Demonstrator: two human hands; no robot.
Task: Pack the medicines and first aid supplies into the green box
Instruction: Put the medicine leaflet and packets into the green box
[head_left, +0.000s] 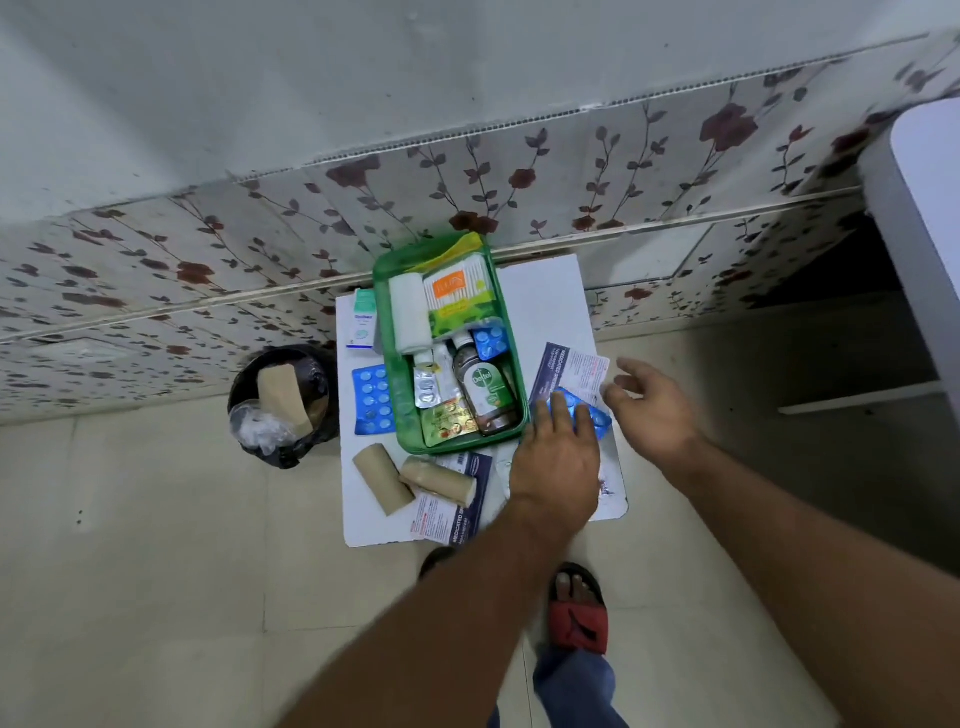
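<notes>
A small white table (545, 291) stands against a wall with flower tiles. On it sits the green box (511, 374), which contains a white gauze roll (409, 314), a pack of cotton buds (457, 296), a brown antiseptic bottle (483, 387) and some blister strips. The left hand (558, 462) lies flat on the table just right of the box, with its fingertips on a blue blister strip (592, 410). The right hand (652, 410) hovers with spread fingers beside a dressing packet (571, 371). Left of the box are a blue tablet sheet (371, 400) and a small carton (362, 319); two beige bandage rolls (410, 480) lie in front. A black bin (283, 405) stands on the floor.
</notes>
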